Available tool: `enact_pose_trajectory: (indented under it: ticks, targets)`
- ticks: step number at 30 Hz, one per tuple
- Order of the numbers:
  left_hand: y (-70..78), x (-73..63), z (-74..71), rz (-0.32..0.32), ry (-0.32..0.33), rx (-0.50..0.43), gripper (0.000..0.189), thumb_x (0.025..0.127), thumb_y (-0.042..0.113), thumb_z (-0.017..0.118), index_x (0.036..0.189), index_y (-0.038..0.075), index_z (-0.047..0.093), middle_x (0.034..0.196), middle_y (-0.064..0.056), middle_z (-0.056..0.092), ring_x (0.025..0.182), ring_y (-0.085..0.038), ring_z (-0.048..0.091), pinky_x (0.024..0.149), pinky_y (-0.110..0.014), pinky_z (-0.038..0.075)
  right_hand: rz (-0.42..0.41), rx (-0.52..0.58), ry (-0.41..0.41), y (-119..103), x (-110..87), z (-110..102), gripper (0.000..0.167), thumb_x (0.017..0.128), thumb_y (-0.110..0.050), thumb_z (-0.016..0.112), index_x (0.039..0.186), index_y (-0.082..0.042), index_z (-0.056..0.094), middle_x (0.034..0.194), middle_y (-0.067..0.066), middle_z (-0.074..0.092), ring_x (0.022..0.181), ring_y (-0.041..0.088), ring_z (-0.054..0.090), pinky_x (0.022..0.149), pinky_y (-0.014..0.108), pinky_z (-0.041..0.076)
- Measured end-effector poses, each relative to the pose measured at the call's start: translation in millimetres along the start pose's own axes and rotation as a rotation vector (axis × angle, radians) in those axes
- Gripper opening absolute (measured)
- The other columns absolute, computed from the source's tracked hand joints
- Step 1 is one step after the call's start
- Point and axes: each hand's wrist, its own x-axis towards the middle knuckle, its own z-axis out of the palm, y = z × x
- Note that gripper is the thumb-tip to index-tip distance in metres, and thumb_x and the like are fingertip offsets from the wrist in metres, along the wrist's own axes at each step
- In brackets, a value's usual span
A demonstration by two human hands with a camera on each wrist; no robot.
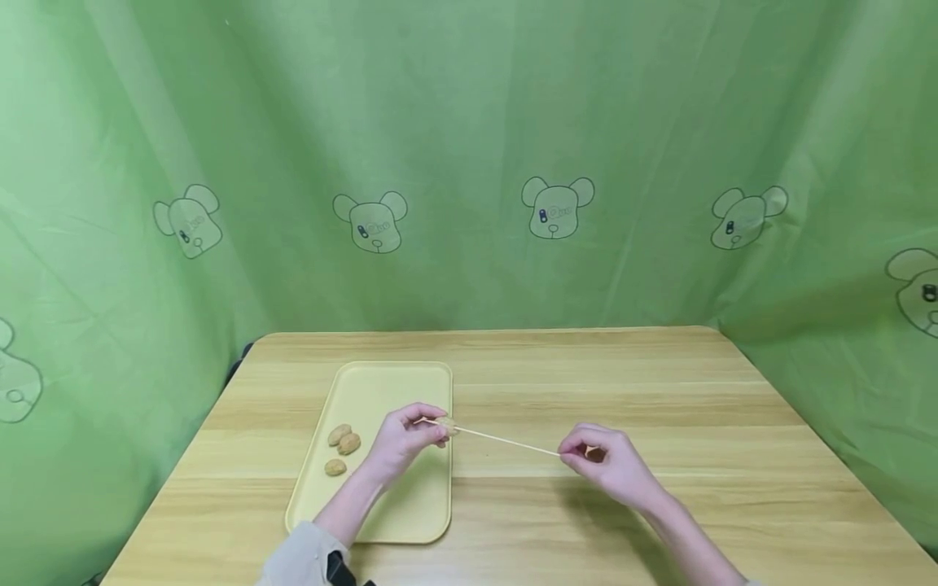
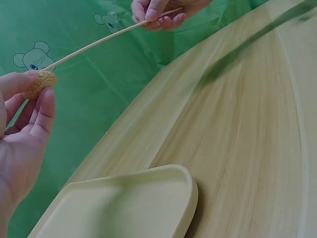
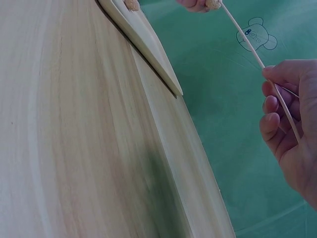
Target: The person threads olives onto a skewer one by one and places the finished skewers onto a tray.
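Note:
My left hand pinches a rough golden-brown ball, like a fried meatball, above the right side of the tray. A thin wooden skewer runs from the ball to my right hand, which pinches it between thumb and fingers. In the head view, a short length of skewer shows on the ball's far left side. The skewer's rear end lies across the right palm in the right wrist view. Left of the left hand, several similar brown balls lie on the pale yellow tray.
The tray sits on the left half of a wood-grain table. A green curtain with printed bear heads hangs behind the table and along both sides.

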Motion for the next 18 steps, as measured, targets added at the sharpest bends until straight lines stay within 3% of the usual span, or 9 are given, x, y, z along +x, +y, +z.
enact_pose_trajectory:
  ticks: [6, 18]
  targets:
    - [-2.6, -0.2, 2.2, -0.007, -0.006, 0.010, 0.026, 0.081, -0.015, 0.055, 0.092, 0.008, 0.061, 0.080, 0.001, 0.067, 0.070, -0.007, 0.062, 0.068, -0.020, 0.053, -0.013, 0.014, -0.005, -0.5, -0.4, 0.0, 0.018, 0.078, 0.003, 0.068, 0.084, -0.015, 0.068, 0.074, -0.003, 0.059, 0.067, 0.010, 0.053, 0.052, 0.022, 0.047]
    - [-2.4, 0.1, 5.6, -0.081, 0.036, 0.024, 0.018, 0.080, -0.014, 0.056, 0.098, -0.013, 0.054, 0.079, -0.001, 0.064, 0.071, -0.009, 0.062, 0.071, -0.023, 0.054, -0.032, 0.015, -0.018, 4.0, 3.6, 3.0, 0.021, 0.077, 0.008, 0.067, 0.083, -0.012, 0.068, 0.074, 0.000, 0.060, 0.067, 0.009, 0.053, 0.050, 0.021, 0.045]
